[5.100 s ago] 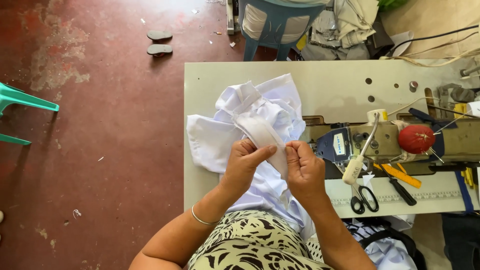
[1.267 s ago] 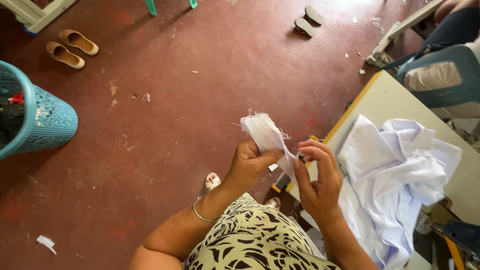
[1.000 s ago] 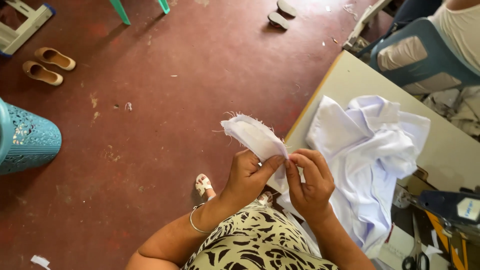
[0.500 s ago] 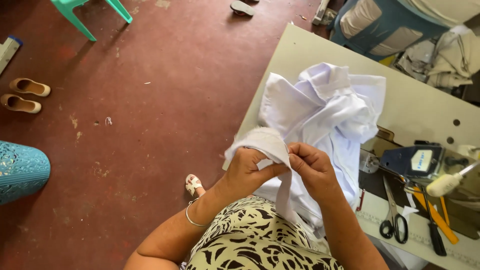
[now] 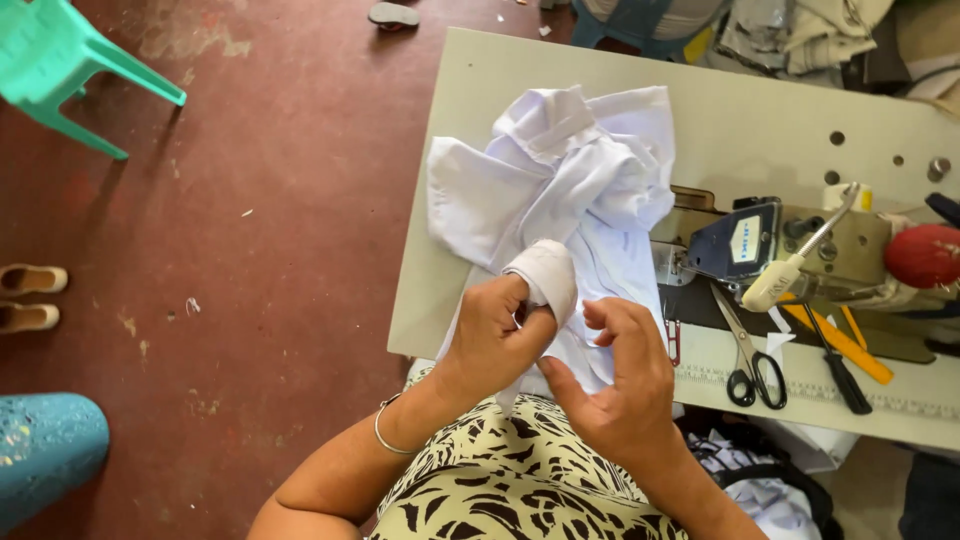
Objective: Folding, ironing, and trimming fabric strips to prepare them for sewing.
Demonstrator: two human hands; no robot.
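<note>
Pinched shut in the left hand (image 5: pixel 495 340): a white folded strip (image 5: pixel 548 272), fingers curled tight round its lower end, rounded top poking up at 1 o'clock from the knuckles. Right hand (image 5: pixel 620 385) loose at 3 o'clock of the left, fingers half curled, thumb stretched toward the cloth, gripping nothing that shows.

Changed within the last half second: right fingertips off the strip, where both hands pinched it together. Changed over the last second or so: strip no longer held out over the red floor but back at the near edge of the table (image 5: pixel 760 110), touching the crumpled white garment (image 5: pixel 560 175) that rises behind it at 12 o'clock.

Meaning for the work in hand, as a judgement: strip now carried by one hand alone, so less taut and freer to unroll, yet backed by the garment and tabletop rather than hanging in air; right hand free to re-grip.

Elsewhere: sewing machine (image 5: pixel 800 245) at 3 o'clock of the garment, scissors (image 5: pixel 748 355) just below it, well apart from both hands. Thin bangle (image 5: pixel 385 440) on the left wrist. Green chair (image 5: pixel 60 75) far off at 10 o'clock on the floor.
</note>
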